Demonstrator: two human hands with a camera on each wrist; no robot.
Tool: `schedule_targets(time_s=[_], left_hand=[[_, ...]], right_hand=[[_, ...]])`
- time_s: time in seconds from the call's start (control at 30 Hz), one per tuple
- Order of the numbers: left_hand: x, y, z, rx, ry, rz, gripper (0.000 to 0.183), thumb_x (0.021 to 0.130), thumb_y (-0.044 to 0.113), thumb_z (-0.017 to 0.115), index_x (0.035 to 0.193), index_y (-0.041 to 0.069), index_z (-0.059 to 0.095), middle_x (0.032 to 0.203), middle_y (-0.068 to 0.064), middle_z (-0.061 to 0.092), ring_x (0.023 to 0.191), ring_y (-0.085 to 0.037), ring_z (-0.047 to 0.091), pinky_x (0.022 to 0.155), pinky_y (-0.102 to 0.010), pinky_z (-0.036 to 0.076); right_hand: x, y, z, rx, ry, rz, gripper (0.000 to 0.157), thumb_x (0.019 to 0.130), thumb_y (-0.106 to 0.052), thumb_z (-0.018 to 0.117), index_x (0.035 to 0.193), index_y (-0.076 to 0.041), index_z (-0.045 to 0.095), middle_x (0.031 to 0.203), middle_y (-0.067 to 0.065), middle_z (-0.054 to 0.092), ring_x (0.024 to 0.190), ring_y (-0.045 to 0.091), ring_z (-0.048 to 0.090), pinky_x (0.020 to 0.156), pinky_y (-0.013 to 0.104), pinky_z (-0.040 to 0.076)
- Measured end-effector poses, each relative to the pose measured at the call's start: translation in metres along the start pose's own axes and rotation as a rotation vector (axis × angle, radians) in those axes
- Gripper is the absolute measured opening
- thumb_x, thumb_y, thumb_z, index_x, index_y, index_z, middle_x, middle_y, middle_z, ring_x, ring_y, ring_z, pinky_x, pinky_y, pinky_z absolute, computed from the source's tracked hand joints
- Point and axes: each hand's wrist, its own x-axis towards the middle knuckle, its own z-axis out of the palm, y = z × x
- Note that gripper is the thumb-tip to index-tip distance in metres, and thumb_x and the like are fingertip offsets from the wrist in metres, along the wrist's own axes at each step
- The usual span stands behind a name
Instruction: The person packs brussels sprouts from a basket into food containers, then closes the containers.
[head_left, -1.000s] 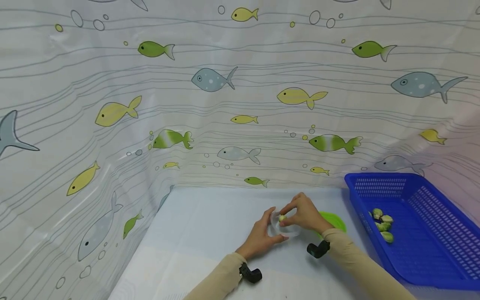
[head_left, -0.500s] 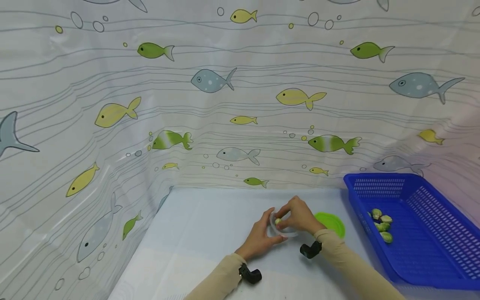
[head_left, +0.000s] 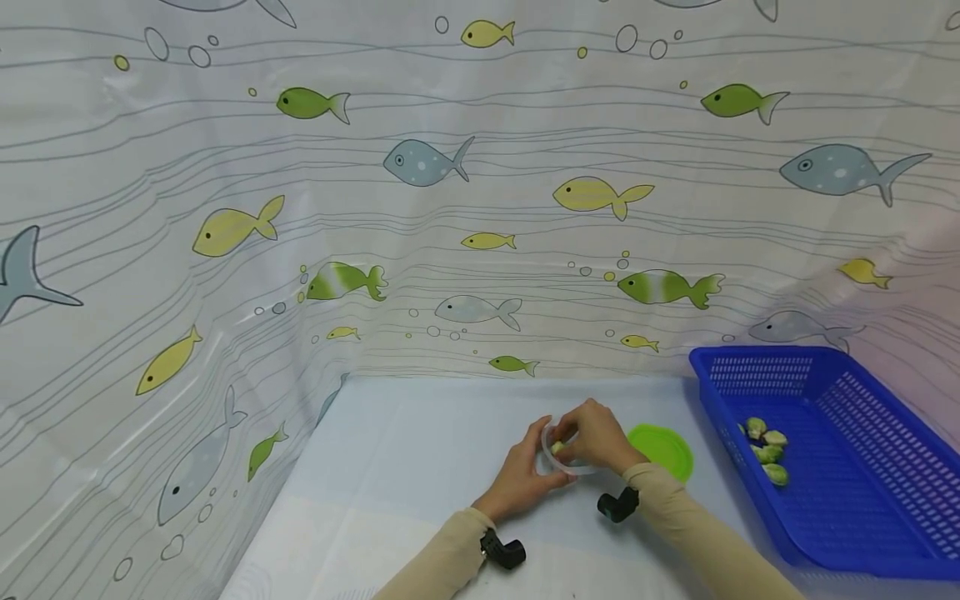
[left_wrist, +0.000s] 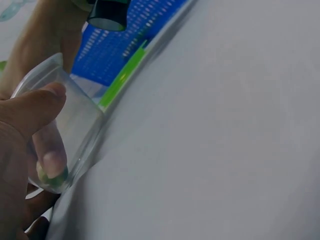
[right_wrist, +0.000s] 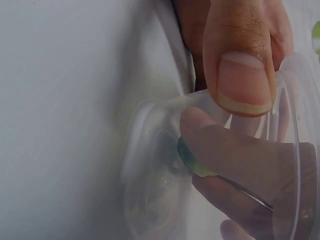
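Observation:
My left hand grips a clear plastic container, thumb on one side of the wall and fingers round the other. The container is tilted, its mouth toward my right hand. That hand reaches inside and pinches a small green Brussels sprout, seen through the clear wall near the container's bottom. In the head view the sprout is mostly covered by the right fingers. The left thumb presses the outside near the rim in the right wrist view.
A bright green round lid lies on the white table by my right wrist. A blue perforated basket stands at the right, with several Brussels sprouts along its left side. A fish-patterned sheet hangs behind.
My right hand has moved left and down into the container, carrying the Brussels sprout with it. More of the green lid shows now. The left hand has stayed on the container.

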Motion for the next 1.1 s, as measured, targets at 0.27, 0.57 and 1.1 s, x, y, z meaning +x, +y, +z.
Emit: schedule_targets(time_s=[0.27,0.57,1.1], left_hand=[[0.001,-0.001,0.0,-0.014,-0.012,0.006,0.097,0.09,0.043,0.082,0.165,0.01,0.03,0.157,-0.009,0.057,0.142,-0.021,0.055,0.118,-0.045,0.046],[-0.001,-0.002,0.0,-0.02,-0.028,-0.017,0.097,0.091,0.044,0.081,0.167,0.011,0.028,0.162,-0.01,0.051,0.149,-0.024,0.049,0.123,-0.051,0.041],[-0.001,-0.001,0.0,-0.02,-0.032,0.0,0.097,0.092,0.041,0.081,0.166,0.01,0.028,0.162,-0.01,0.051,0.15,-0.024,0.049,0.122,-0.049,0.042]], right_hand=[[-0.001,-0.004,-0.001,-0.049,-0.012,0.01,0.024,0.069,-0.015,0.099,0.084,-0.024,0.083,0.08,-0.012,0.078,0.097,0.016,0.063,0.096,0.05,0.046],[-0.004,-0.01,-0.003,-0.098,-0.063,0.054,0.016,0.077,-0.021,0.096,0.085,-0.024,0.082,0.083,-0.013,0.077,0.093,0.015,0.052,0.088,0.053,0.042],[-0.004,-0.017,-0.01,-0.117,-0.079,0.051,0.026,0.071,-0.012,0.098,0.092,-0.019,0.084,0.085,-0.009,0.079,0.099,0.019,0.062,0.097,0.065,0.043]])
